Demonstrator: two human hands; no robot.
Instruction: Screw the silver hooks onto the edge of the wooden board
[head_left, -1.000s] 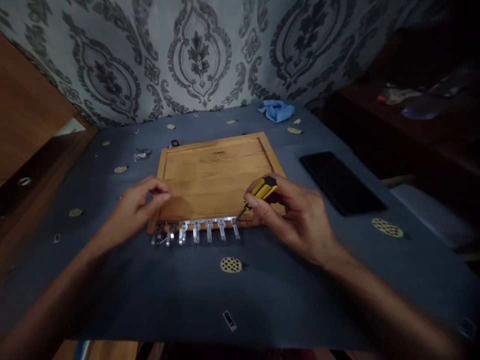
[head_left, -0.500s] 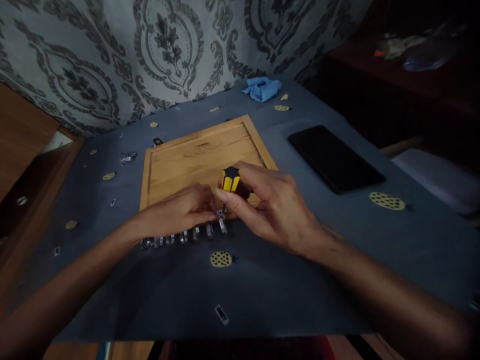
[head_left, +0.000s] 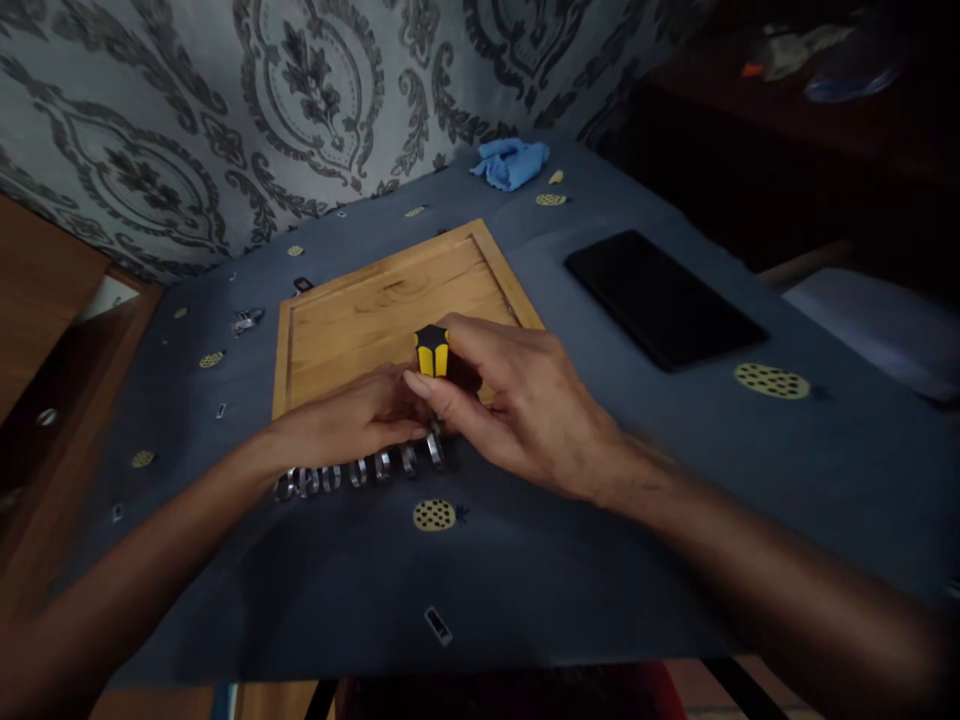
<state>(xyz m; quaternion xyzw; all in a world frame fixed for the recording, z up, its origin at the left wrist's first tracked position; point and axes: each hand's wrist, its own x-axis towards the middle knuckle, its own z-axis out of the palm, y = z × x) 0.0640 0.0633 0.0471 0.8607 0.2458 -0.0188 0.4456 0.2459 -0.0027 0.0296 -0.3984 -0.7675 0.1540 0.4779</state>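
My right hand (head_left: pixel 525 405) is closed around a screwdriver (head_left: pixel 432 355) with a yellow and black handle, held upright, its tip pointing down. Below it is a metal hose clamp (head_left: pixel 436 452), its screw end close to the tip; whether the tip sits in the screw is hidden. My left hand (head_left: pixel 360 418) pinches at that clamp from the left, its fingertips partly covered. Several more hose clamps (head_left: pixel 332 479) stand in a row to the left, under my left wrist. Both hands are over the near edge of a wooden board (head_left: pixel 382 310).
A black tablet-like slab (head_left: pixel 664 300) lies on the right of the dark patterned tablecloth (head_left: pixel 600 590). At the back is a crumpled blue cloth (head_left: pixel 510 163). Another small metal clamp (head_left: pixel 246 321) lies left of the board. A patterned curtain (head_left: pixel 315 90) hangs behind.
The whole view has shifted slightly, with things appearing a little further left and up. My right hand still grips the screwdriver over the same clamp; its handle looks slightly turned.
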